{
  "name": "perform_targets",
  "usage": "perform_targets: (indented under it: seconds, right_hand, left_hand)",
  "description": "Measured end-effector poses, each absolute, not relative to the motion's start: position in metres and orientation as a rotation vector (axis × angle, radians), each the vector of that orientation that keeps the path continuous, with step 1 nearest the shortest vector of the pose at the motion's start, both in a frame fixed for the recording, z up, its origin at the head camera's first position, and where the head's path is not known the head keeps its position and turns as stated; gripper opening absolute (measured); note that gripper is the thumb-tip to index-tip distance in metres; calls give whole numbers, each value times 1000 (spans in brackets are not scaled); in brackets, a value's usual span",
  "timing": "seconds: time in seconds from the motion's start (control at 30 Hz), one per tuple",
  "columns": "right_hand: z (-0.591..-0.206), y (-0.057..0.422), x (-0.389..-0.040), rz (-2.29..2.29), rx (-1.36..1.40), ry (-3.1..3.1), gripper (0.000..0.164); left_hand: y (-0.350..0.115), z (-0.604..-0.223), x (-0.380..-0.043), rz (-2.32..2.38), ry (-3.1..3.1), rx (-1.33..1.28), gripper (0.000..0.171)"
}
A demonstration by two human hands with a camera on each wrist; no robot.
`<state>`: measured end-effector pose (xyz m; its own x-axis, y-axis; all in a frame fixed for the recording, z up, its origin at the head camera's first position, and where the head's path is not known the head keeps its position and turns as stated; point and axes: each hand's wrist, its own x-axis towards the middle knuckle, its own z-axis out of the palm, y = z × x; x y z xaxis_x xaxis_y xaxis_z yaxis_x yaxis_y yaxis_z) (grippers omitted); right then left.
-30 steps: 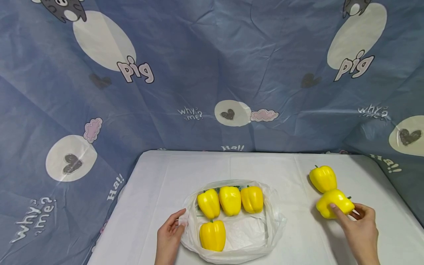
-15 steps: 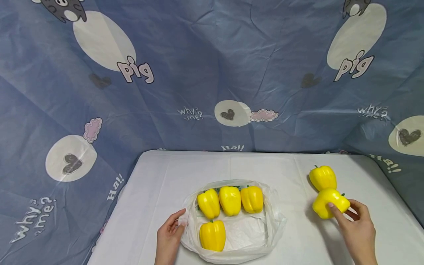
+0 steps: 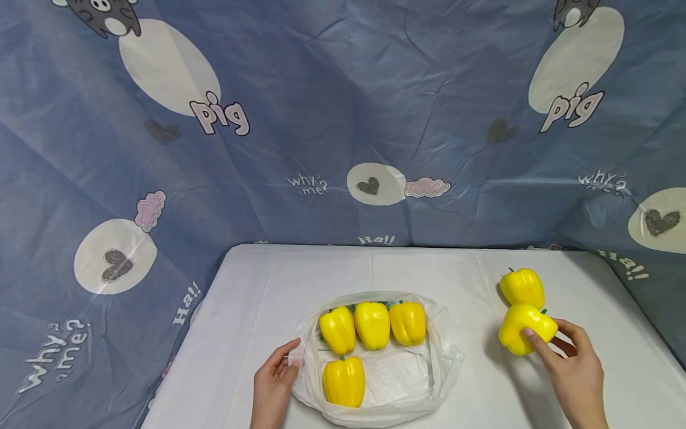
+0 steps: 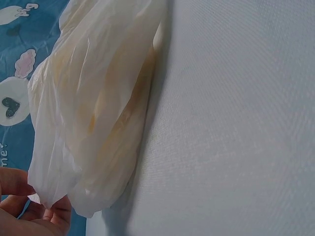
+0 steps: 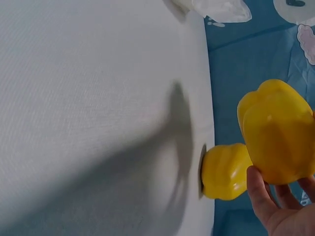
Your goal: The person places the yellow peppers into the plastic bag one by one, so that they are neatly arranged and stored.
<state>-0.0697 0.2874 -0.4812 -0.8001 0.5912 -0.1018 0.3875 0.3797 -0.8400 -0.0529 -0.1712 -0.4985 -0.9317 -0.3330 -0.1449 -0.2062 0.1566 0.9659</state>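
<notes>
My right hand [image 3: 576, 369] holds a yellow bell pepper [image 3: 525, 329] tilted on its side, its green stem toward the upper right. In the right wrist view the held pepper [image 5: 278, 130] hangs above the table, thumb and fingertips on its stem end. Another yellow bell pepper [image 3: 522, 288] rests on the table just behind it. On the left, my left hand [image 3: 273, 381] pinches the side edge of a white plastic bag [image 3: 447, 357]. Inside the bag's spread mouth lie several yellow bell peppers [image 3: 344, 382], most of them in a back row. The left wrist view shows the bag's outer side [image 4: 98, 98].
A white cloth covers the table [image 3: 482, 393]. Behind and beside it hangs a blue printed curtain [image 3: 386, 107]. Bare table lies between the bag and the right-hand peppers, and bare bag floor [image 3: 396, 381] shows at the bag's front right.
My right hand has moved a little left with the held pepper, clear of the table and nearer the bag. My left hand and the bag stay where they were.
</notes>
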Motion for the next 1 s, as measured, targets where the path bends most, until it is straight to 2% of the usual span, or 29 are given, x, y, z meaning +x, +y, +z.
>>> perform_targets:
  seconds: [0.33, 0.67, 1.0]
  right_hand:
    - [-476, 278, -71, 1437, -809, -2443, 69]
    - [-470, 266, -72, 1405, -741, -2498, 71]
    - [-467, 257, -71, 1459, -564, -2497, 65]
  left_hand:
    - [-171, -498, -52, -1900, -2297, 526, 41]
    - [-170, -498, -53, -1908, -2289, 508, 41]
    - [-169, -497, -53, -1905, -2296, 498, 41]
